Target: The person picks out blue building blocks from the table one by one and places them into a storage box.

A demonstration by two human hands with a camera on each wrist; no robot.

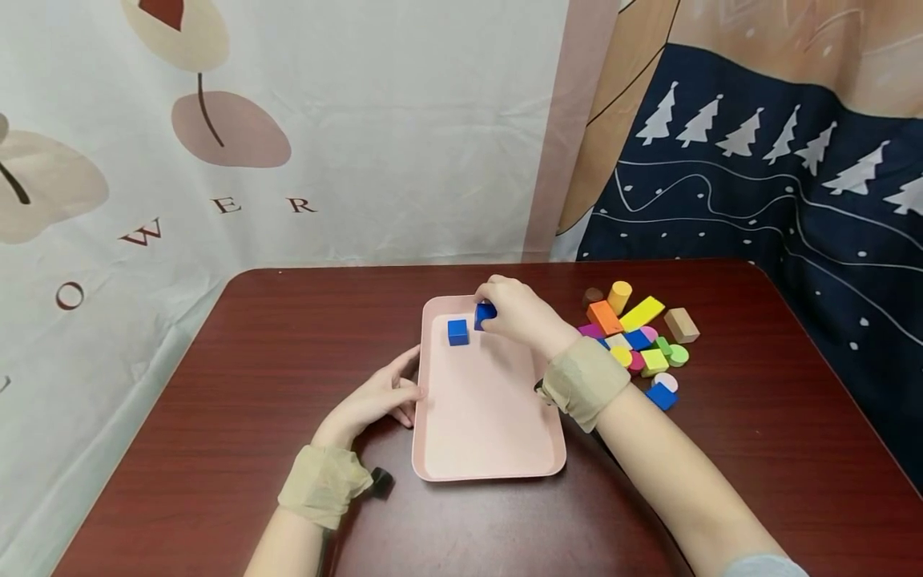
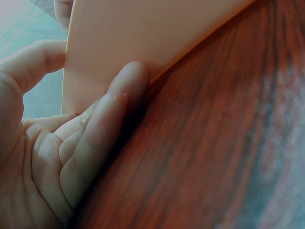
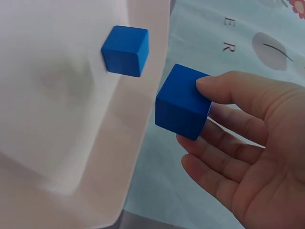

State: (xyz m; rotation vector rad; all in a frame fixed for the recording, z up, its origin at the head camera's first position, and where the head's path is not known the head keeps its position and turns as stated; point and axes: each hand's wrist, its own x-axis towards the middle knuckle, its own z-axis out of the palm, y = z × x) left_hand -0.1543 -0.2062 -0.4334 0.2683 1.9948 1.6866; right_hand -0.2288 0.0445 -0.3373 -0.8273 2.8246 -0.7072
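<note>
Between the thumb and fingers of my right hand (image 1: 521, 314) is a blue cube (image 3: 182, 101), pinched above the far part of the pink tray (image 1: 479, 425). Another blue cube (image 1: 457, 332) stands inside the tray, left of the held one. My left hand (image 1: 378, 397) holds the tray's left edge. In the left wrist view its thumb (image 2: 40, 59) meets the rim, and its fingers (image 2: 102, 119) lie against the outer side, close to the tabletop. Part of the tray's right side is hidden by my right hand and wrist.
Right of the tray lies a pile of coloured blocks, among them an orange block (image 1: 604, 318), a yellow bar (image 1: 642, 313), a wooden block (image 1: 681, 325) and a blue block (image 1: 661, 396). The dark red table (image 1: 288, 336) ends at printed curtains (image 1: 404, 144).
</note>
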